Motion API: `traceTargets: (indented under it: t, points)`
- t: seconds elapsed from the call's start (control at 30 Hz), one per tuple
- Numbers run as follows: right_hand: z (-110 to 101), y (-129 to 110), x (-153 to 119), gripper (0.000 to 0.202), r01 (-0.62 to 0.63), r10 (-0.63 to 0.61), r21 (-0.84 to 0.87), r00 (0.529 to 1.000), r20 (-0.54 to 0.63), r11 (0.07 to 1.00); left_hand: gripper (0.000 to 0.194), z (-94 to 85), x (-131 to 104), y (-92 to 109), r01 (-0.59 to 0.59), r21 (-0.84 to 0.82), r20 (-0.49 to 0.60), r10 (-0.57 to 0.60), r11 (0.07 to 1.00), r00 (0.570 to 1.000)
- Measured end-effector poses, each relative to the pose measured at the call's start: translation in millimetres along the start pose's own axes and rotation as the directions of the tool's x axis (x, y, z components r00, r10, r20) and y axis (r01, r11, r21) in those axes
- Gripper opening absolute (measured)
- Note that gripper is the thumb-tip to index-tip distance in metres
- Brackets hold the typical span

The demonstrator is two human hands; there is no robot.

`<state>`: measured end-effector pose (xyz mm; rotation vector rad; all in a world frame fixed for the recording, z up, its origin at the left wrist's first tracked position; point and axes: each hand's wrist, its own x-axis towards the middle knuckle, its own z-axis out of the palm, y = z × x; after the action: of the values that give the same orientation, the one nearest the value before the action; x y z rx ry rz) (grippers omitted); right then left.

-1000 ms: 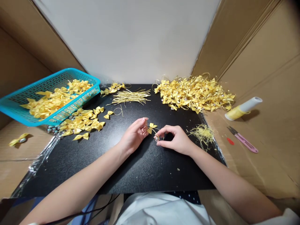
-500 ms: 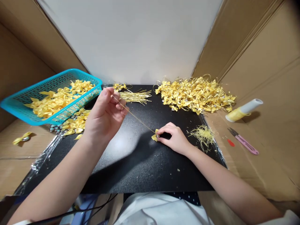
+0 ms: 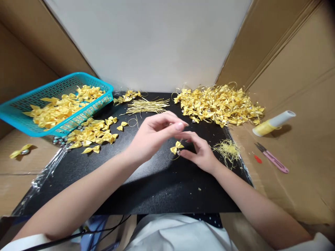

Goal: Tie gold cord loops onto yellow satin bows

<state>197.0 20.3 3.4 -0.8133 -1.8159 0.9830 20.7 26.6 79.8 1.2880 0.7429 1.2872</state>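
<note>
A small yellow ribbon bow [image 3: 173,150] with a silver bell [image 3: 178,152] lies on the black work surface [image 3: 157,191], a thin cord curving just below it. My right hand [image 3: 201,152] is beside it: the thumb tip touches the bell, while the fingers arch above and apart from the thumb. Over the bow, my left hand [image 3: 157,134] has its thumb and fingers pressed together, their tips close to my right fingertips. Whether cord is in that pinch is hidden.
At left a turquoise basket [image 3: 31,130] holds yellow bows; more bows [image 3: 96,134] lie beside it. Gold cords [image 3: 146,106] lie at the back, a heap of belled bows [image 3: 220,106] right of them. Thread scraps [image 3: 227,150], pink thread snips [image 3: 274,161] and a thread spool [image 3: 267,127] are at right.
My left hand has come down and right from the upper left, where it held the cord stretched taut, and the cord is now slack. My right fingers have lifted off the bow.
</note>
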Motion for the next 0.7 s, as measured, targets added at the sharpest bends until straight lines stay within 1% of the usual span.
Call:
traceTargets:
  t: [0.07, 0.1, 0.17, 0.23, 0.33, 0.4, 0.5, 0.6, 0.63, 0.7]
  points:
    - [-1.4, -6.5, 0.1, 0.031, -0.089, 0.088, 0.168, 0.996, 0.016, 0.982, 0.001, 3.8, 2.2, -5.1, -0.049, 0.138, 0.055, 0.041, 0.989, 0.998]
    - [-2.2, -9.0, 0.3, 0.033, -0.133, 0.131, 0.211, 0.991, 0.026, 0.968, 0.004, 4.7, 3.3, -8.4, -0.059, 0.182, 0.061, 0.048, 0.982, 0.997]
    - [-3.7, -12.5, 0.7, 0.036, -0.185, 0.182, 0.225, 0.983, 0.035, 0.957, 0.007, 4.3, 4.8, -16.2, -0.054, 0.204, 0.040, 0.046, 0.977, 0.998]
    - [-5.2, -14.0, 1.3, 0.036, -0.176, 0.177, 0.214, 0.984, 0.014, 0.961, 0.006, 1.1, 4.6, -24.7, -0.026, 0.177, 0.025, 0.022, 0.984, 0.999]
    - [-5.9, -14.3, 1.7, 0.032, -0.151, 0.156, 0.177, 0.988, -0.015, 0.973, 0.001, -5.5, 1.2, -35.6, 0.012, 0.143, 0.046, -0.019, 0.990, 0.999]
    - [-4.8, -13.7, 1.4, 0.029, -0.158, 0.163, 0.119, 0.986, -0.031, 0.980, 0.003, -8.6, -1.8, -40.7, 0.059, 0.123, 0.034, -0.064, 0.991, 0.997]
    - [-2.0, -12.3, 0.5, 0.030, -0.152, 0.153, 0.066, 0.988, -0.008, 0.986, 0.006, -9.7, -4.9, -45.2, 0.096, 0.132, 0.043, -0.102, 0.987, 0.994]
    - [-1.8, -11.6, 0.1, 0.032, -0.109, 0.109, 0.080, 0.994, 0.008, 0.991, 0.010, -10.6, -7.2, -48.1, 0.062, 0.197, 0.097, -0.083, 0.978, 0.992]
    - [-2.9, -11.8, 0.3, 0.031, -0.091, 0.092, 0.093, 0.996, -0.006, 0.992, 0.014, -11.8, -8.4, -49.4, 0.052, 0.241, 0.093, -0.077, 0.969, 0.993]
    - [-6.3, -13.1, 1.1, 0.028, -0.054, 0.062, 0.136, 0.996, -0.057, 0.989, 0.018, -15.5, -12.3, -53.4, 0.047, 0.387, 0.031, -0.064, 0.921, 0.997]
